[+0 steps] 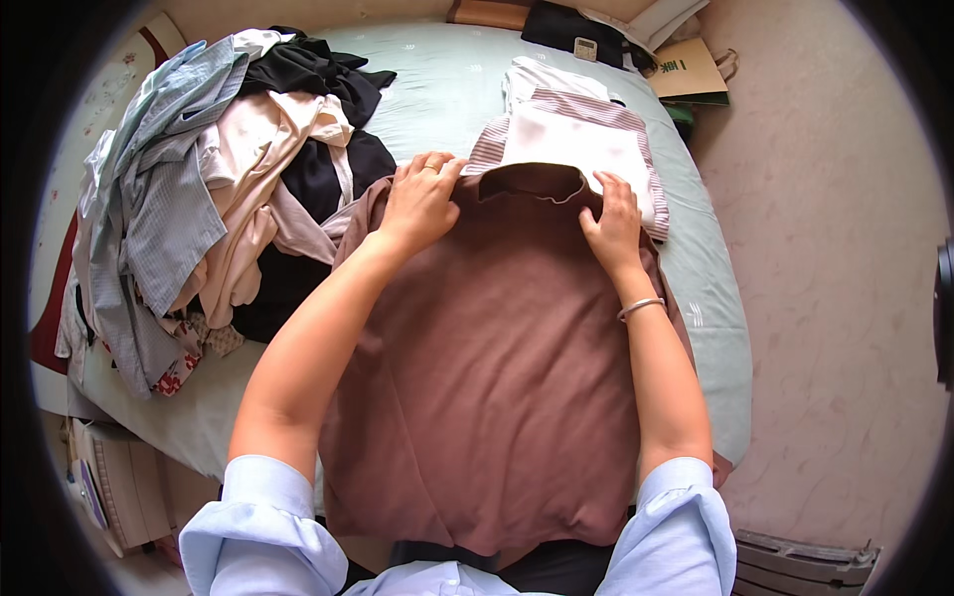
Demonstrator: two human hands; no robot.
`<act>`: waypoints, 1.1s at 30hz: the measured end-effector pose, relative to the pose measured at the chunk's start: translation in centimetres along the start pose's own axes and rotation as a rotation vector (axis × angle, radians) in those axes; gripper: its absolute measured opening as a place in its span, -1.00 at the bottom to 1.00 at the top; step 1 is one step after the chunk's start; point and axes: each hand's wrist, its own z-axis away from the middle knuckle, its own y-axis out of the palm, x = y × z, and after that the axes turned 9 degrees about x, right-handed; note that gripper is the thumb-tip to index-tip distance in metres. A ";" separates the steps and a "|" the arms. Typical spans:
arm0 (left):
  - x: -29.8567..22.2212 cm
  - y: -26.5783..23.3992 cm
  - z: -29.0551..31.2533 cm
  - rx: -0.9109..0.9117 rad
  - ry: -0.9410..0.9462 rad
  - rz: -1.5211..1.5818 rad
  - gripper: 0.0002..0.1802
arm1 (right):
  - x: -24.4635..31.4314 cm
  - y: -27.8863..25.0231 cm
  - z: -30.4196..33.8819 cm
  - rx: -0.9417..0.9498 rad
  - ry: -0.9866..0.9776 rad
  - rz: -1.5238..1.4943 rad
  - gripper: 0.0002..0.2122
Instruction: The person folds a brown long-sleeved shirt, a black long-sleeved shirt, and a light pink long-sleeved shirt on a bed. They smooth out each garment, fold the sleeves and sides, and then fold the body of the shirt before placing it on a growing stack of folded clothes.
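A brown high-necked top (507, 368) lies spread before me, its collar (535, 183) at the far end and its lower part over the bed's near edge toward my lap. My left hand (422, 204) grips its left shoulder, with a ring on one finger and the fingertips over the far edge. At the opposite shoulder, my right hand (614, 226) holds the fabric with fingers bent over the edge and thumb near the collar. A bracelet circles my right wrist. Just beyond the collar lies a stack of folded clothes (571, 134), white and striped.
On the left of the pale green bed (720, 338) sits a heap of loose clothes (243, 199) in blue, cream, pink and black. A black bag (558, 35), a small device (585, 49) and a tan paper bag (691, 72) are at the far right corner.
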 end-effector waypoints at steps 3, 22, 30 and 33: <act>1.0 1.1 -2.5 0.018 0.052 0.163 -0.76 | -1.7 0.6 -1.7 -0.074 -0.035 -0.165 -0.80; -4.4 -8.2 13.6 0.506 0.162 0.351 -0.89 | 9.2 3.8 4.4 0.249 -0.242 -0.143 -0.79; -6.9 -13.1 26.3 0.881 0.146 0.366 -0.65 | 21.8 5.8 3.0 0.440 0.005 -0.953 -0.83; -6.2 -15.6 27.1 0.764 0.044 0.395 -0.61 | 24.7 6.1 2.2 0.798 0.323 -1.138 -0.81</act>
